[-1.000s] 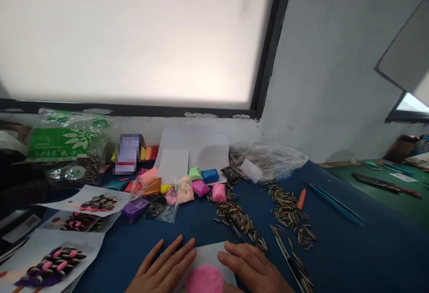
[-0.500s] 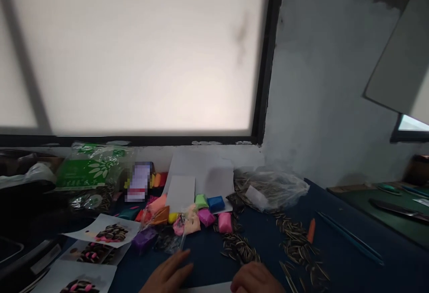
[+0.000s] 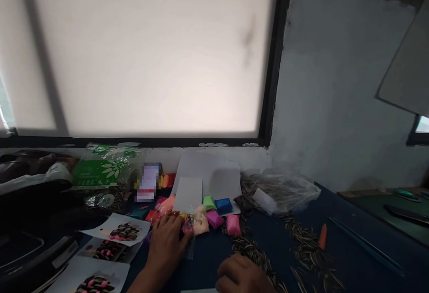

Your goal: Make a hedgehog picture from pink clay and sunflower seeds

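Observation:
My left hand [image 3: 168, 241] reaches over the colourful soft-clay packets, its fingertips at the orange and red ones and its thumb apart, beside a clear wrapper. It hides the purple packet [image 3: 147, 238] almost wholly. Near the bottom edge, my right hand [image 3: 244, 274] is curled closed; what it may hold is hidden. A white sheet [image 3: 199, 290] shows just left of it. Striped sunflower seeds [image 3: 251, 249] lie behind and beside that hand. Pink [image 3: 233, 225], magenta [image 3: 213, 219], blue [image 3: 223, 205] and green [image 3: 209, 202] packets sit farther back, with peach clay [image 3: 201, 223] nearby.
Photo cards [image 3: 115, 230] of seed-covered shapes lie at left, beside a black bag [image 3: 30, 221]. A green seed bag [image 3: 100, 168] and a phone [image 3: 148, 181] stand behind. At right are a clear bag [image 3: 284, 190], more seeds [image 3: 311, 253], an orange stick [image 3: 322, 236] and tweezers [image 3: 365, 244].
My left hand has moved forward from the bottom edge onto the clay packets. The right hand stays low, still curled. The whole view has shifted slightly, so things sit farther right.

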`<state>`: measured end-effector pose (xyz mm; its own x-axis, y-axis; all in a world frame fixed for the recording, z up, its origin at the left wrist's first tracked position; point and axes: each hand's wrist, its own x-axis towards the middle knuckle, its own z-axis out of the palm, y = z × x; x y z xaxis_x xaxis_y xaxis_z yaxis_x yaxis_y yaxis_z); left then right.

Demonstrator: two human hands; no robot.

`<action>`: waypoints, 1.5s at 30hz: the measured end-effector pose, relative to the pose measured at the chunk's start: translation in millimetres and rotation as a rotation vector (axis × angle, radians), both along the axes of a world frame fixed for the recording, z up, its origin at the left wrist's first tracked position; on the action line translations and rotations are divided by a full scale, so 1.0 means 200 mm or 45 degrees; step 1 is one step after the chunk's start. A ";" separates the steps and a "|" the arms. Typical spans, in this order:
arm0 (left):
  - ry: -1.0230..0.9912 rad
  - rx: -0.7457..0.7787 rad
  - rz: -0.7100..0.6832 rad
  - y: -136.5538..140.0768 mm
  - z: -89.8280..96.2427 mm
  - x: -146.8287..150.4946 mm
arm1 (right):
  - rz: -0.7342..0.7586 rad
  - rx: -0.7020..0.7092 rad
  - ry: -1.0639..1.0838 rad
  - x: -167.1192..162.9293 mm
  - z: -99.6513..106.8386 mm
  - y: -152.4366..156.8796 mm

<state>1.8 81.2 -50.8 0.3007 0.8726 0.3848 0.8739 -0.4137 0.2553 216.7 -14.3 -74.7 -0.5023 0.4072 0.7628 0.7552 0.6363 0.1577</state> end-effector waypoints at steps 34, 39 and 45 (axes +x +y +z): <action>-1.200 -1.057 -0.348 -0.02 0.08 0.11 | -0.102 -0.748 0.078 0.10 0.05 -0.02; -1.215 -1.167 -0.440 -0.12 0.07 0.09 | 0.005 -1.015 0.552 0.12 0.17 -0.11; -1.151 -1.320 -0.480 -0.27 0.07 0.11 | 0.102 -1.477 1.113 0.07 0.25 -0.18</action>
<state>24.1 26.5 -36.3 0.5734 0.7979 -0.1860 0.1316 0.1344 0.9822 231.6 -49.4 -23.9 -0.1097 0.9890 0.0992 0.2955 0.1277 -0.9468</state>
